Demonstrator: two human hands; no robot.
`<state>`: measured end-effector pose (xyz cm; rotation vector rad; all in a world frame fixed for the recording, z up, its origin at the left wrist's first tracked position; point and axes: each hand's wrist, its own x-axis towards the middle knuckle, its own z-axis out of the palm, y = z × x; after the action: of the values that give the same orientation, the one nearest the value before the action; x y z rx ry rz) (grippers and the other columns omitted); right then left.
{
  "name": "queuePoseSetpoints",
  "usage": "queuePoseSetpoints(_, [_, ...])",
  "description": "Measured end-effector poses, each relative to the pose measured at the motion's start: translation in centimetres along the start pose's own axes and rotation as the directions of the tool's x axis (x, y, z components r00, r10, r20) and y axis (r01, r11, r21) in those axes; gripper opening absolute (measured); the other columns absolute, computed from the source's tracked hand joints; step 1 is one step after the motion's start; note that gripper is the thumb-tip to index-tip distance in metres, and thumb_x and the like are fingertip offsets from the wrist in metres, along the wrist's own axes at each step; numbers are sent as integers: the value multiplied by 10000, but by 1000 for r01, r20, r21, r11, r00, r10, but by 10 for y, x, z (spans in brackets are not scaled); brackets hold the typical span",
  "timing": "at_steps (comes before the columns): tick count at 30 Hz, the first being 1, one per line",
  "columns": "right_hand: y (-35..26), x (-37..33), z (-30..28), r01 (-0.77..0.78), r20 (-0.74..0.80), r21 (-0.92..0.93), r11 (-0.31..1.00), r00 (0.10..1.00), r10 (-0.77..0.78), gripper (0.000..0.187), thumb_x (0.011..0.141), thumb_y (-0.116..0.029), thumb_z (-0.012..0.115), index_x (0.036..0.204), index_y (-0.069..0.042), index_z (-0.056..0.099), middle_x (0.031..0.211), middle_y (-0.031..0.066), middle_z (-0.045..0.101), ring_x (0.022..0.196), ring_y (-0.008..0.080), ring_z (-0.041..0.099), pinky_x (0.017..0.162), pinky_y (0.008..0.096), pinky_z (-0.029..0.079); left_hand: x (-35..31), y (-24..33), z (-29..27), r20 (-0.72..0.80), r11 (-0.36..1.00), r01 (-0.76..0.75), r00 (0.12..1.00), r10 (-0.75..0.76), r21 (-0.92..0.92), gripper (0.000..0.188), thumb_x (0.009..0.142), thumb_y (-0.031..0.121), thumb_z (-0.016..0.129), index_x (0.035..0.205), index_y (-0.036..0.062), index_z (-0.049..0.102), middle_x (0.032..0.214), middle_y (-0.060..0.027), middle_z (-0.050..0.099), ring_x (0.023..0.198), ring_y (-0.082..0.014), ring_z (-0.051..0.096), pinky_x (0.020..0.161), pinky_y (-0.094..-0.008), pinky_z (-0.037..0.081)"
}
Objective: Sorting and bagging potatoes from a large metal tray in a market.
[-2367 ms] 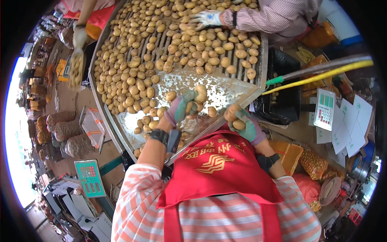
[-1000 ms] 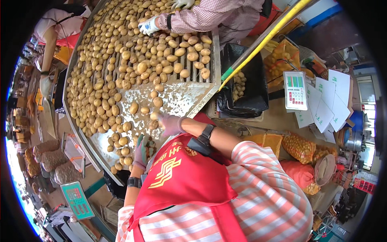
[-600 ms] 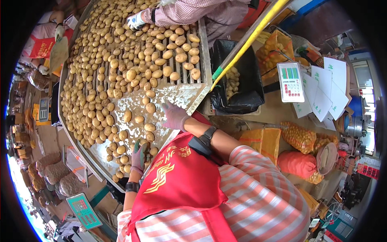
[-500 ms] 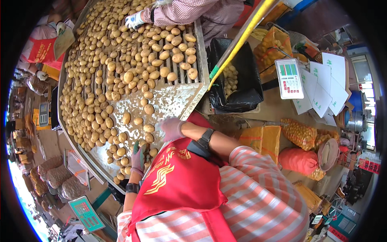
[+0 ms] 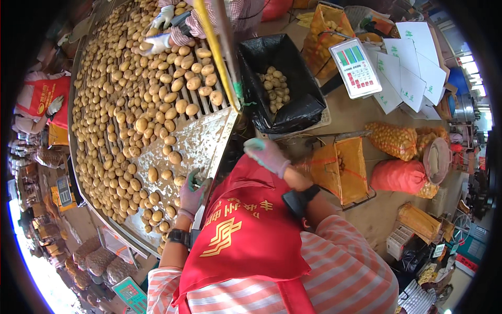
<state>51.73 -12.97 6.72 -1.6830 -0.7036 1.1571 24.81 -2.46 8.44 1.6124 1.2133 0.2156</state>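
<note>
My left hand, in a light glove with darker fingertips, is over the bare metal near the table's front edge. Its fingers are bent and apart from the thumb, and no potato shows between them. Potatoes lie just left of it on the metal sorting table. My right hand, gloved with pale green fingertips, is beyond the table's right edge, above my red apron. Its fingers are stretched out, slightly blurred, and hold nothing that I can see. Many more potatoes cover the slatted far part of the table.
A black-lined crate with several potatoes stands right of the table. An orange mesh bag gapes beside my right arm. A co-worker's gloved hands work at the far end. A yellow pole rises at the table corner. A scale stands farther right.
My right hand has moved right, off the table, toward the black-lined crate and mesh bag. My left hand has shifted right, away from the nearest potatoes. The head view has shifted too.
</note>
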Motion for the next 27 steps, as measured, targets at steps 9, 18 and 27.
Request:
queuePoseSetpoints(9, [40, 129, -168, -7, -462, 423, 906, 859, 223, 176, 842, -178, 660, 937, -30, 665, 767, 10, 637, 599, 98, 583, 512, 249, 457, 41, 52, 33, 132, 562, -30, 981, -142, 827, 581, 779, 546, 610, 1124, 78, 607, 1025, -221, 619, 947, -385, 611, 805, -469, 491])
queuePoseSetpoints(18, [176, 298, -208, -117, -298, -510, 852, 953, -47, 179, 877, -166, 526, 957, -61, 647, 898, 164, 659, 869, 275, 664, 666, 385, 524, 69, 103, 65, -44, 361, 282, 837, -545, 889, 501, 812, 502, 588, 958, 24, 617, 982, -211, 652, 888, -377, 647, 779, -462, 503])
queuePoseSetpoints(27, [328, 333, -136, -307, -159, -843, -442, 927, -340, 257, 861, -173, 482, 961, -21, 664, 864, 173, 659, 777, 308, 630, 631, 514, 517, 73, 101, 74, -134, 286, 397, 756, -641, 872, 605, 806, 490, 624, 1160, 20, 482, 1032, -244, 599, 962, -409, 596, 801, -495, 474])
